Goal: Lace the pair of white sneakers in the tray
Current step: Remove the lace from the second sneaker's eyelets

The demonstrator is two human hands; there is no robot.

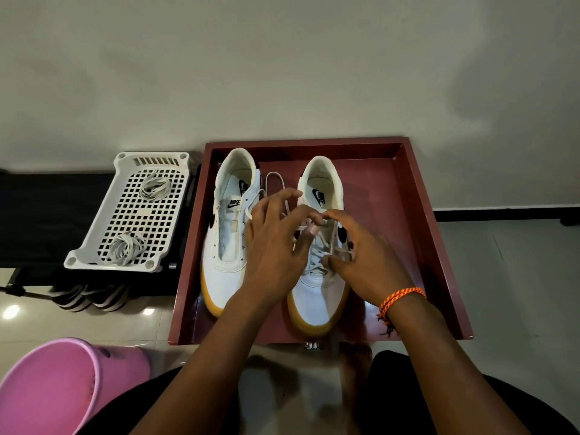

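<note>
Nearest to you are your own dark-clothed knees [470, 403] and your two forearms, and they cover the front edge of the tray. At the bottom left a pink tub [59, 384] is cut off by the frame.

Your left hand [276, 246] lies over the gap between the two shoes, with the fingers bent and spread. A lace [274, 183] passes under its fingertips, but you cannot tell if the fingers really pinch it, because the back of the hand hides them. Your right hand [367, 259] is over the right sneaker [320, 296]; its forefinger and thumb are curled toward the lace at the eyelets, and the exact contact is blurred. An orange cord bracelet [401, 298] sits on this wrist.

Both sneakers stand in the dark red tray [439, 246], heels away from you. The right one has a lace crossed through its lower eyelets; its middle is hidden by your hands. The left sneaker [229, 233] shows open eyelets and a bare tongue. One loop of lace lies on the tray floor between the heels.

To the left of the tray, a white perforated basket [131, 211] holds two bundles of laces [125, 248]. Under it are dark things that are hard to make out.
</note>
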